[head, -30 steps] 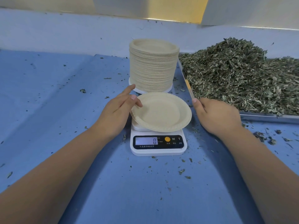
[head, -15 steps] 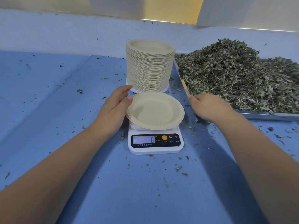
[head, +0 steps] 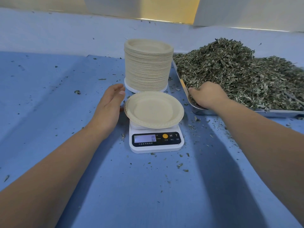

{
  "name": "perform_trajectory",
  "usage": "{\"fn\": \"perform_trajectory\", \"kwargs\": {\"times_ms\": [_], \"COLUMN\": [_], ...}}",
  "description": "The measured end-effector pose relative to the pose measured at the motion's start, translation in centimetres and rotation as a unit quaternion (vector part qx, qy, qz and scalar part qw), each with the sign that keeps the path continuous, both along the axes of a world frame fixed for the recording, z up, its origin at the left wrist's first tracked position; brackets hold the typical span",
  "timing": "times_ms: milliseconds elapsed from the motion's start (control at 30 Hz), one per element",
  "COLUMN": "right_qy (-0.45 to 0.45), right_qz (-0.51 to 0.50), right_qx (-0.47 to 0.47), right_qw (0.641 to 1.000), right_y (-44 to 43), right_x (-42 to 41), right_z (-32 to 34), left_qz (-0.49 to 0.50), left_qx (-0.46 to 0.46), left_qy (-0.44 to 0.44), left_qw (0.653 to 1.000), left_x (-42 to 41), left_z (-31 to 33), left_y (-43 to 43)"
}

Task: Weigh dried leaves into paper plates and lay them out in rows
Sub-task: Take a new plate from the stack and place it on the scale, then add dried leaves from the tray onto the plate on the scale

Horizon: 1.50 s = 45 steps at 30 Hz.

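1. While the scale (head: 155, 142) shows 0 on its display, one plate (head: 153, 109) lies flat on top of it, the rim overhanging the scale's left and right sides.
2. The left hand (head: 109, 107) is just left of the scale, beside the plate's rim. It is released, fingers straight and together, holding nothing. Whether the thumb touches the rim cannot be told.
3. The right hand (head: 208, 96) is to the right of the scale and a little behind it, over the tray's (head: 271, 111) near left corner. Its fingers curl down into the leaves (head: 238, 74) and grip a clump at the pile's edge, with the fingertips buried.
4. The leaves are heaped high in the tray, right of the scale and behind it.
5. A tall stack (head: 148, 66) of plates stands directly behind the scale, close to the plate's far rim.
6. Leaf crumbs lie scattered on the blue cloth (head: 148, 195) all round the scale, thickest to its right.
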State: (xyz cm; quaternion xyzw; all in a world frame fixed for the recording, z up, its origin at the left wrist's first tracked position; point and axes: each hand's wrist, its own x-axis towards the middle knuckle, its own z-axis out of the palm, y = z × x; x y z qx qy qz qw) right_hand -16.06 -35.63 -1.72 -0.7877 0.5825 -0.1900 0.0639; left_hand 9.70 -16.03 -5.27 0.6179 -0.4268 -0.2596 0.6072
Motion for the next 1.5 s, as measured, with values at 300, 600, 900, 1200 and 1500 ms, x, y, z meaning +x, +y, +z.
{"fn": "perform_trajectory", "kwargs": {"times_ms": [300, 600, 900, 1200, 1500], "right_qy": [-0.117, 0.031, -0.047, 0.050, 0.069], "right_qz": [0.100, 0.272, 0.211, 0.030, 0.026], "right_qx": [-0.059, 0.033, -0.087, 0.058, 0.011], "right_qw": [0.986, 0.961, 0.972, 0.997, 0.997], "right_y": [3.2, 9.2, 6.3, 0.6, 0.6], "right_x": [4.0, 10.1, 7.1, 2.1, 1.9], "right_z": [5.1, 5.3, 4.6, -0.8, -1.2], "left_qz": [-0.010, 0.000, -0.002, 0.004, 0.042], "left_qx": [0.014, 0.001, 0.001, 0.003, -0.018], "left_qy": [0.035, 0.049, 0.043, 0.031, 0.129], "left_qw": [0.999, 0.999, 0.999, 1.000, 0.991], "left_x": [0.6, 0.7, 0.7, 0.8, 1.6], "left_z": [-0.5, -0.6, -0.6, -0.7, -0.4], "left_y": [-0.3, -0.8, -0.9, -0.9, -1.0]}}
